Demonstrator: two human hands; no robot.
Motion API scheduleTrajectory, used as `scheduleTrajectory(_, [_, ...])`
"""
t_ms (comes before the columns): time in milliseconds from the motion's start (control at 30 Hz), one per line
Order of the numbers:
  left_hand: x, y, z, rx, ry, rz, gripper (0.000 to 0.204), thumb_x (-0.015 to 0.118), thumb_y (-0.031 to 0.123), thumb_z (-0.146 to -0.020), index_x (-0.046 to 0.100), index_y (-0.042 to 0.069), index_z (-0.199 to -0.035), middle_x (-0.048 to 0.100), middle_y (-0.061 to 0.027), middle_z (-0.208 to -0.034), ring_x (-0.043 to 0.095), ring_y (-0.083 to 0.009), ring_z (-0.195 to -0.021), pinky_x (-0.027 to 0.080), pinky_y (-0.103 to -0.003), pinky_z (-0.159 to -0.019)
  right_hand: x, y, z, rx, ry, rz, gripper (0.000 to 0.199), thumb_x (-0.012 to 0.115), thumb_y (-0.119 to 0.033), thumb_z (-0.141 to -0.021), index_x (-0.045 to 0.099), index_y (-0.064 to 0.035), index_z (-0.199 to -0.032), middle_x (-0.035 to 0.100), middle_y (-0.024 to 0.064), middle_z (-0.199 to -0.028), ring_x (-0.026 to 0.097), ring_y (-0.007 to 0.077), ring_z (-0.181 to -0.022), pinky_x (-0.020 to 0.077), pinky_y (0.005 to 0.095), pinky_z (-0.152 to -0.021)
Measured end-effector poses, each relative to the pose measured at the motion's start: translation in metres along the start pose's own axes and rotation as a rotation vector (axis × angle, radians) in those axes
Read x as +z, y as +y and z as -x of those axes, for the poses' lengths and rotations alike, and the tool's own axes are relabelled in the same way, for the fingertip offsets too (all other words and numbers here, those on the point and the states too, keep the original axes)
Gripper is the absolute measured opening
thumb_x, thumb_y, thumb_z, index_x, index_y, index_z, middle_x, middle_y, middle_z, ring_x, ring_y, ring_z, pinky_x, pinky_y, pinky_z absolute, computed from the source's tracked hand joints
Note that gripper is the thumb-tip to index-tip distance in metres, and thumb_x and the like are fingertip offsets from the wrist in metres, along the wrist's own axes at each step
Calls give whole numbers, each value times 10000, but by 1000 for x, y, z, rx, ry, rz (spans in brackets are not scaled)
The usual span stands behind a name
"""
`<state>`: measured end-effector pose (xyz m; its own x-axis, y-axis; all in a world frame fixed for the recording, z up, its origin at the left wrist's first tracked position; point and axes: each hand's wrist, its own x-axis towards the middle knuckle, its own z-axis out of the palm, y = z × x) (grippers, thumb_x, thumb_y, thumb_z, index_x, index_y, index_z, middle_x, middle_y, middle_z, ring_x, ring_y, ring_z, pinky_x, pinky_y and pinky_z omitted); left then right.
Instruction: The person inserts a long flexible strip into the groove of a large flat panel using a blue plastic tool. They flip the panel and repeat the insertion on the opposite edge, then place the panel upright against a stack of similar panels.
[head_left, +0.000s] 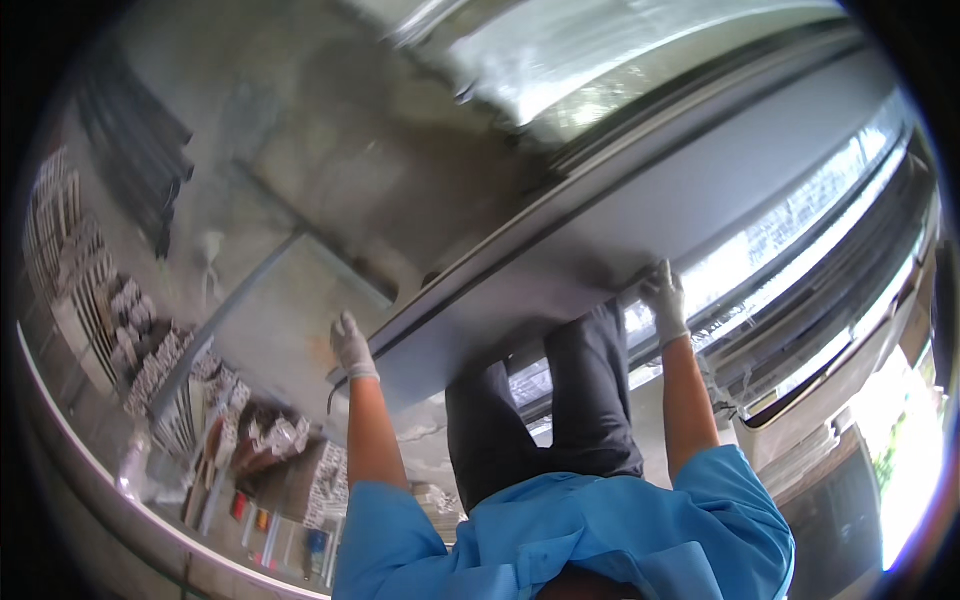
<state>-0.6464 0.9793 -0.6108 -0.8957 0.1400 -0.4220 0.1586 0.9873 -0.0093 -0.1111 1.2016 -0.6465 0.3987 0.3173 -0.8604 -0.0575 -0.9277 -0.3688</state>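
A long, flat grey panel (600, 232) stretches from my left hand toward the upper right, just in front of my legs. Dark trim runs along its far edge. My left hand (351, 347), in a whitish glove, is closed at the panel's left end, its fingertips blurred. At the near long edge, my right hand (667, 302), gloved too, has its fingers bent around the panel. The undersides of both grips are hidden.
Plastic-wrapped long stock (800, 215) lies stacked close on my right. Clear plastic sheeting (600, 60) covers material beyond the panel. Dark lengths (135, 140) lie far left, above bundled profiles (75, 260). A metal bar (225, 310) crosses the left side.
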Motion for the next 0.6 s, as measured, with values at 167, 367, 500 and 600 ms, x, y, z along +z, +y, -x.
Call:
scheduleTrajectory(167, [11,-236,-28,-447,17,201,913,526,729,-920,544,-46,-1403,548,-254,-1451,574,-411,-1280,452,-472,-1098,53,85,36,121,-108,-14,671,548,-687,-966,658,-43,-1120,681,86,-932,676,189,-840,590,381,-722])
scheduleTrajectory(367, [52,-350,-49,-593,47,973,958,555,738,-912,458,-24,-1485,538,-217,-1470,545,-399,-1305,378,-491,-1176,84,105,58,-4,-101,-159,742,504,-798,-910,678,-85,-1019,619,61,-816,628,202,-783,558,367,-698])
scheduleTrajectory(500, [59,-350,-50,-177,-907,1621,1043,547,793,-874,394,-3,-1530,479,-213,-1518,477,-376,-1380,322,-558,-1221,89,118,56,10,8,-255,667,580,-802,-871,633,-144,-965,561,34,-820,544,179,-799,495,355,-703])
scheduleTrajectory(600, [60,-322,-50,-365,-801,1657,1067,570,813,-840,386,21,-1530,428,-240,-1536,445,-427,-1391,395,-596,-1160,85,120,46,116,-108,-217,885,590,-811,-842,553,-63,-1314,623,184,-1250,562,337,-1209,472,516,-1038])
